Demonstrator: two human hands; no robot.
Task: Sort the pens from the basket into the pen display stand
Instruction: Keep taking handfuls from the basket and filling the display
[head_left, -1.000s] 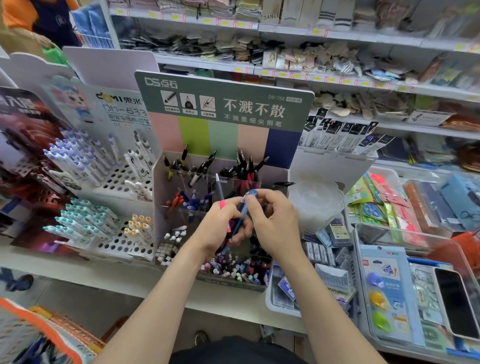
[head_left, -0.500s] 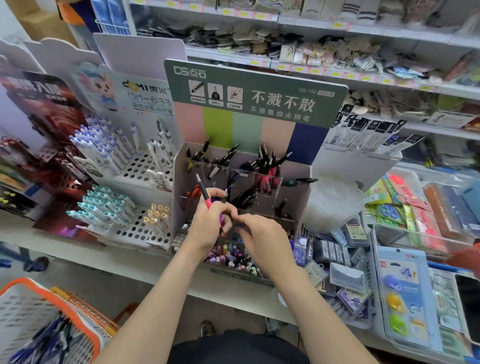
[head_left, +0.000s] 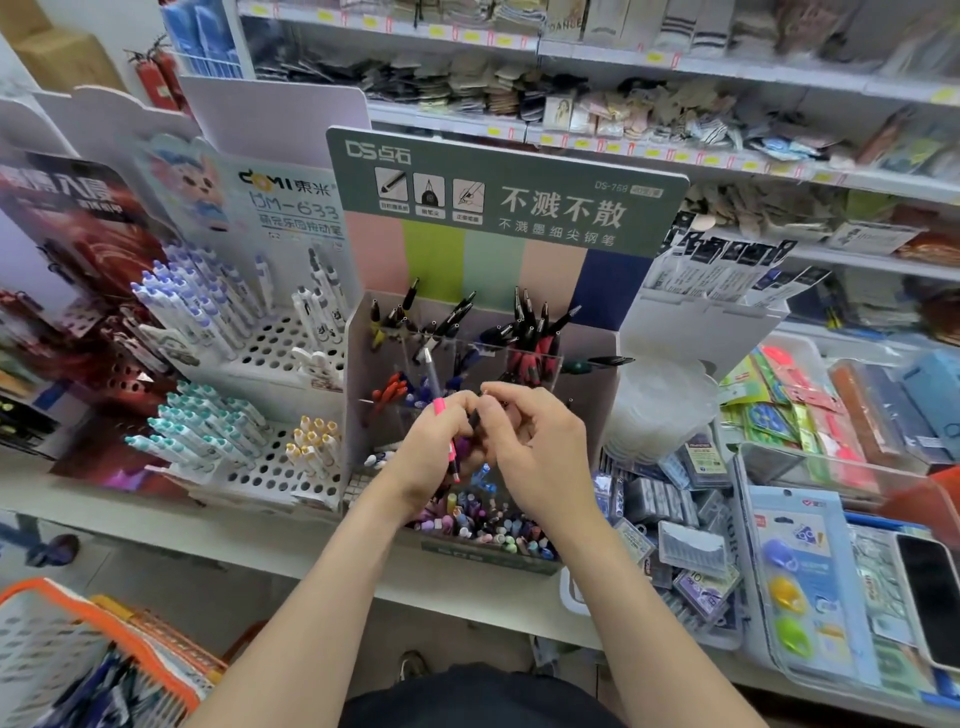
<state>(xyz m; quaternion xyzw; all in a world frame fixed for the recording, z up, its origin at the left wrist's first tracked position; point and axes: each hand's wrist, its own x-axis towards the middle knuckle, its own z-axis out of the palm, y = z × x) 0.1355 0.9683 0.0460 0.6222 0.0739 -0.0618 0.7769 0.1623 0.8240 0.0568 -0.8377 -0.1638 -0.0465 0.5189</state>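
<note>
Left hand (head_left: 431, 452) grips a pen (head_left: 430, 370) w/ pink grip. Its fingers (head_left: 457, 402) are curled round it, clear barrel sticking up past the fingertips & tilted slightly left, red tip poking out below the palm. Right hand (head_left: 540, 447) is just beside, fingers (head_left: 506, 392) curled in, tips touching the left fingers; can't tell if they pinch anything. Both hands hover in front of the pen display stand (head_left: 358, 353), above its front tray of coloured pens (head_left: 483, 519). Black & red pens (head_left: 530, 332) stand in compartments beyond the fingers. Basket (head_left: 47, 639), orange rim, sits well apart, lower left, below the shelf (head_left: 260, 540).
</note>
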